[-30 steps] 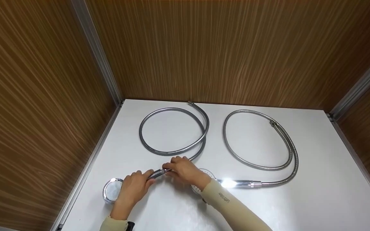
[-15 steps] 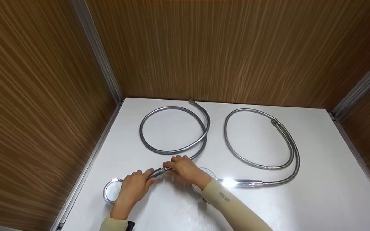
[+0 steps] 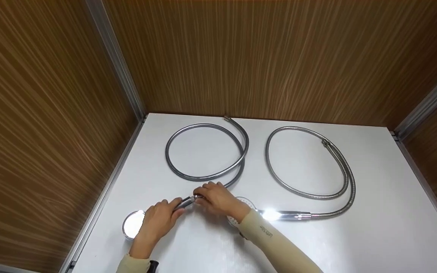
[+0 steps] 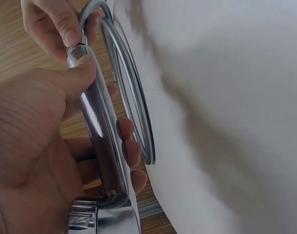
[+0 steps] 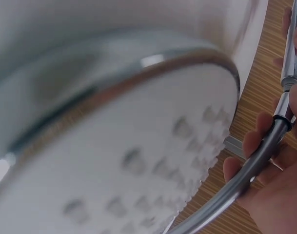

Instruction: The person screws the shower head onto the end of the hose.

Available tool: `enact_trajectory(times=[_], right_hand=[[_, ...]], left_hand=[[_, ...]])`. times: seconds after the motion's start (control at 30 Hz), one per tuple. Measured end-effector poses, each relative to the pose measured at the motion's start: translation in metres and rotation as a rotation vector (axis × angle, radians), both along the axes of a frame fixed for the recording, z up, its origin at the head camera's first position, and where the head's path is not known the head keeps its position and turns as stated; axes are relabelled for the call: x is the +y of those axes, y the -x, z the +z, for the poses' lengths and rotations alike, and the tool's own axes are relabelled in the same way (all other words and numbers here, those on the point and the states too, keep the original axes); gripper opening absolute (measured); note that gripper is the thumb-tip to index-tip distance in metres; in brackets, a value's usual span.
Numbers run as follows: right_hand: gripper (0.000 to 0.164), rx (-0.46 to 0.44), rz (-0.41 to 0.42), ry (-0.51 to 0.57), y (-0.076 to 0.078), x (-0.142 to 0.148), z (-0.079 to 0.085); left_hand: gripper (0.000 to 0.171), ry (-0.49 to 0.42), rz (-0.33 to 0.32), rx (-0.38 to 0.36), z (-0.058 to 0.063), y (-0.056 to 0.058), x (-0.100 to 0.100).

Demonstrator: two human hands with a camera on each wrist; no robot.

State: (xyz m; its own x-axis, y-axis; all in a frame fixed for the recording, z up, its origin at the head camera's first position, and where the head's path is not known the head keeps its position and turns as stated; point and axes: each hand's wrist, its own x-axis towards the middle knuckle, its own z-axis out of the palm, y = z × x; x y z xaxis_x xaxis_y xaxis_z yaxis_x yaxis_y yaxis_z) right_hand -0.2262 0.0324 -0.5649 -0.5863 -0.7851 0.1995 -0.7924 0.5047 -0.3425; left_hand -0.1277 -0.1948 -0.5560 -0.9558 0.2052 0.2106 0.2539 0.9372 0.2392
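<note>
A chrome shower head (image 3: 132,224) lies to the left, its round face beyond my left hand (image 3: 159,220). The fingers of that hand wrap its handle (image 4: 102,131), the thumb lying along the handle near the hose end. My right hand (image 3: 218,199) pinches the metal connector (image 5: 284,105) of a grey shower hose (image 3: 199,178) right at the handle's end. In the right wrist view, connector and handle sit in line, end to end. From there the hose runs under the right hand into a loop behind, with its free end near the back wall.
A second shower head (image 3: 246,202) lies under my right forearm, partly hidden, its white nozzle face large in the right wrist view. Its handle joins a coiled metal hose (image 3: 267,151) on the right. Wood-grain panels (image 3: 264,60) stand around the white table (image 3: 385,189).
Both hands keep their hold on the shower head and hose connector. The right fingers shift only slightly at the joint, and the whole head view drifts a little.
</note>
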Motion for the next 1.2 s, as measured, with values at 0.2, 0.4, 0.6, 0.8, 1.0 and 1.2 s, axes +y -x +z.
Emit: enact_trajectory(times=[0.2,0.4,0.6,0.8,1.0,1.2], right_hand=[[0.028,-0.026,0.017,0.007,0.002,0.003,-0.001],[0.028,0.000,0.034,0.021,0.001,0.004,-0.001],[0.027,-0.002,0.032,0.025,0.001,0.004,-0.001],[0.030,0.042,0.022,0.030,0.002,0.004,-0.001],[0.032,0.029,0.036,0.026,0.002,0.005,0.001],[0.031,0.018,0.022,0.006,0.001,0.005,0.000]], left_hand=[[0.031,-0.010,-0.008,-0.006,0.002,0.000,0.000],[0.030,-0.009,-0.017,-0.012,0.005,-0.001,0.000],[0.031,-0.030,-0.010,-0.019,0.007,0.000,-0.001],[0.031,-0.034,-0.025,-0.037,0.008,0.001,-0.002],[0.033,-0.064,-0.021,-0.078,0.010,0.002,-0.003],[0.034,-0.081,-0.025,-0.114,0.012,0.004,-0.003]])
